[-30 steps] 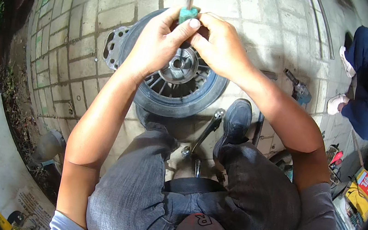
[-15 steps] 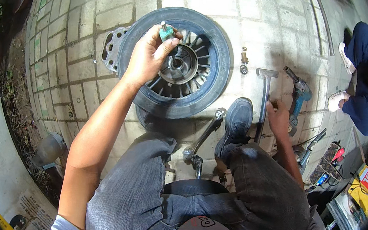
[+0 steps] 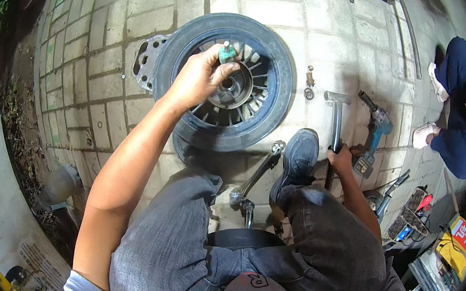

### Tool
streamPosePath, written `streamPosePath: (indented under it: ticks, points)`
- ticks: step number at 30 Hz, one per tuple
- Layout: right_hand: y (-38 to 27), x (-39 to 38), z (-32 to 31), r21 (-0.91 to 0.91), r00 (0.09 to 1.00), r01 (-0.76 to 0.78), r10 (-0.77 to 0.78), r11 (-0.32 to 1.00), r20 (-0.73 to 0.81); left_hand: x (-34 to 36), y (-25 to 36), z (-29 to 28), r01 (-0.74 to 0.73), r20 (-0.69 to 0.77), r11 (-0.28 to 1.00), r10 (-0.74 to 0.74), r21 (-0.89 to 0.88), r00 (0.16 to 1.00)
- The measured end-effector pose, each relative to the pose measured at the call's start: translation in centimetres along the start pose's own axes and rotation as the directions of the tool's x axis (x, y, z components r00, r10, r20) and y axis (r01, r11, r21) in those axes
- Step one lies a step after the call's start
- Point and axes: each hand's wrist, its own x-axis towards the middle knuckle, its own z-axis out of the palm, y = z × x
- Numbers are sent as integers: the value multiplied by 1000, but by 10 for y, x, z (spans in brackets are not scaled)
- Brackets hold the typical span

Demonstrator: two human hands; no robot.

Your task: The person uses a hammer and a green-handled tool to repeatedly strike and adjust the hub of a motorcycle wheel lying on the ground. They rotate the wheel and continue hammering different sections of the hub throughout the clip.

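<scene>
My left hand [image 3: 197, 82] is closed on a small teal cylindrical piece with a metal pin [image 3: 227, 55] sticking up from it. Hand and piece are above the hub of a spoked wheel with a black tyre [image 3: 276, 104], which lies flat on the paving. To the right, my right hand [image 3: 341, 161] has its fingers wrapped round the handle of a hammer [image 3: 337, 124], whose head points away from me. The lower end of the handle is partly hidden beside my knee. How high the piece is over the hub I cannot tell.
Small metal parts [image 3: 310, 80] lie right of the wheel. A cordless impact wrench [image 3: 379, 125] lies beyond the hammer. A metal plate with holes [image 3: 145, 62] shows at the wheel's left. Near my shoe [image 3: 301, 157] is a long metal tool [image 3: 265, 166]. Another person [image 3: 456, 104] is at the right.
My left hand has moved right and slightly nearer with the teal piece, towards the hub. My right hand has come left and closed round the hammer handle.
</scene>
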Motion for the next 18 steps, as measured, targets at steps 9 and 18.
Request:
streamPosePath:
  ticks: [9,18]
  points:
    - [-156,-59,-99,368,977,68,-137,928,166,-17,-8,4,-92,-186,992,106,82,977]
    - [-282,-124,-112,134,786,585,-600,800,147,-17,-1,1,-120,-189,977,153,174,970]
